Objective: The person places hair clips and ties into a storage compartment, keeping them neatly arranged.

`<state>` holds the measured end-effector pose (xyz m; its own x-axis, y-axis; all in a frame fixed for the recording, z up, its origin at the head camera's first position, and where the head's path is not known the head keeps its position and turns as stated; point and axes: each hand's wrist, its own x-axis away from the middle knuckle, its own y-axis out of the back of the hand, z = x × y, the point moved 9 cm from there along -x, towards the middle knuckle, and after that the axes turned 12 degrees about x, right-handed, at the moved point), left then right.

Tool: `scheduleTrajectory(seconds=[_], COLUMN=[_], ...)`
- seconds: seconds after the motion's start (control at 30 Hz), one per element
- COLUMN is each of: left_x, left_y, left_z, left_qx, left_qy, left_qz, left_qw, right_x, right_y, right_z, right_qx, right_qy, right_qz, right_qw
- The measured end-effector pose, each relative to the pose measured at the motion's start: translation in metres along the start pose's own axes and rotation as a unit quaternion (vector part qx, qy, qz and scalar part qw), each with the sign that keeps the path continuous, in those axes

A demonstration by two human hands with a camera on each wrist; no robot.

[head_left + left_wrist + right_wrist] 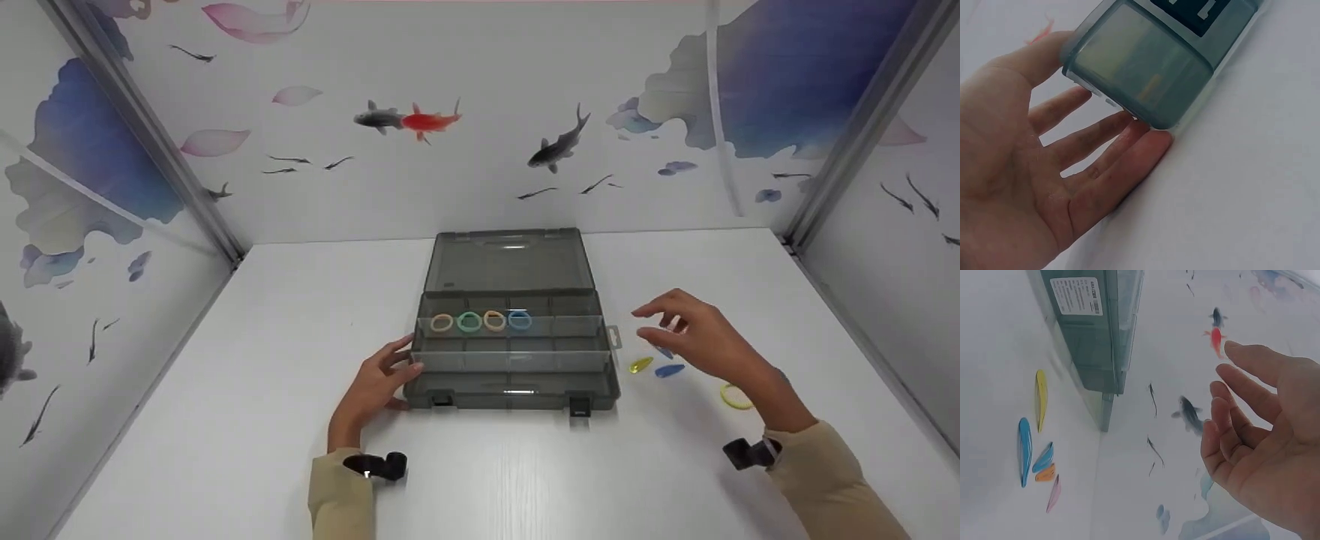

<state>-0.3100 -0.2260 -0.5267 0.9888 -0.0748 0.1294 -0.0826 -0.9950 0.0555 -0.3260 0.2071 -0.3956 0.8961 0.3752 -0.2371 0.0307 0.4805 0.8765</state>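
Note:
A translucent grey compartment box [510, 401] lies on the table with its lid [510, 262] raised at the back. In the back row of compartments are several small hair ties, among them a green one [469, 331]. My left hand [373, 390] holds the box's left side, thumb over the rim and fingers against the outer wall. Right of the box, my right hand [705, 337] hovers with loosely bent fingers, nothing between them. Beneath it lie snap hair clips: yellow [1042, 399], long blue [1025, 453], small blue [1043, 458], orange [1046, 473] and pink [1054, 494].
A yellow hair tie [724, 399] lies by the right forearm, partly covered by it. White panels [480, 187] printed with fish and leaves enclose the table's back and sides. Two latches, including the right one [580, 407], are on the box's front.

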Motion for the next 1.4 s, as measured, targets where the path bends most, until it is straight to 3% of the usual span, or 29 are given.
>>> scheduleTrajectory(seconds=[0.27,0.57,0.73,0.97,1.13,1.27,1.4], left_x=[0.0,0.0,-0.001,-0.002,-0.002,0.0,0.0], left_y=[-0.002,0.0,0.0,0.0,-0.001,-0.001,0.0], left_z=[0.0,0.0,0.001,0.002,0.002,0.001,0.003], left_qx=[0.008,0.011,0.017,0.026,0.027,0.023,0.027], left_qy=[0.0,0.001,0.005,0.005,0.002,0.003,0.008], left_qz=[0.007,0.003,0.004,0.002,0.007,0.008,0.006], left_qw=[0.9999,0.9999,0.9998,0.9996,0.9996,0.9997,0.9996], right_x=[0.02,0.042,0.055,0.072,0.086,0.095,0.099], right_y=[0.018,0.031,0.034,0.023,0.008,-0.003,-0.009], right_z=[-0.048,-0.105,-0.138,-0.178,-0.202,-0.213,-0.216], right_qx=[-0.005,0.004,0.004,0.007,-0.012,-0.02,-0.017], right_qy=[-0.063,-0.1,-0.141,-0.188,-0.223,-0.236,-0.232], right_qz=[-0.01,-0.04,-0.034,0.033,0.102,0.145,0.159], right_qw=[0.998,0.9942,0.9895,0.9815,0.9693,0.9606,0.9594])
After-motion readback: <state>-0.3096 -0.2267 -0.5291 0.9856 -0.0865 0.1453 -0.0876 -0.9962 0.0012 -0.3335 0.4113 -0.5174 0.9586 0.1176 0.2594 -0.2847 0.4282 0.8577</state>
